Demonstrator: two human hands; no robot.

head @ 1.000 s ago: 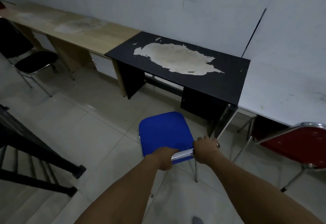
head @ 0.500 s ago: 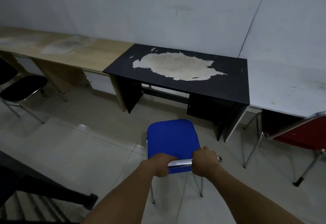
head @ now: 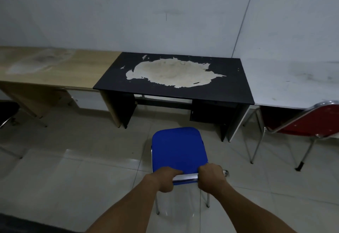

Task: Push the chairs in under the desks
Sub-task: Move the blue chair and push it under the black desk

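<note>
Blue chair (head: 178, 147) stands on the pale tiled floor (head: 73, 177), out in front of the black desk (head: 174, 78), seat not yet under the top; front edge of the seat near the desk's front edge but apart from it, lined up roughly with the knee opening. Left hand (head: 163, 179) closed over the chrome back rail (head: 185, 177) near its left end, fingers curled tight round the bar. Right hand (head: 211, 179) closed on the same rail toward its right end, fingers wrapped fully, knuckles up. Short stretch of bare rail shows between the two fists. Both forearms run in from the bottom edge of the frame. Chair's chrome legs visible below the hands, feet on the tiles. Black desk top has a large worn patch (head: 170, 73) in its middle, pale board showing through. Drawer unit hangs under the right side of the desk. Wooden desk (head: 55, 67) butts against the black desk's left edge. White desk (head: 293, 82) butts against its right edge. Red chair (head: 311, 120) on chrome legs stands at the white desk's front edge, partly under it, tilted look. Black chair (head: 7, 109) at the far left edge of the frame, mostly cut off. Grey wall (head: 128, 12) behind all three desks
</note>
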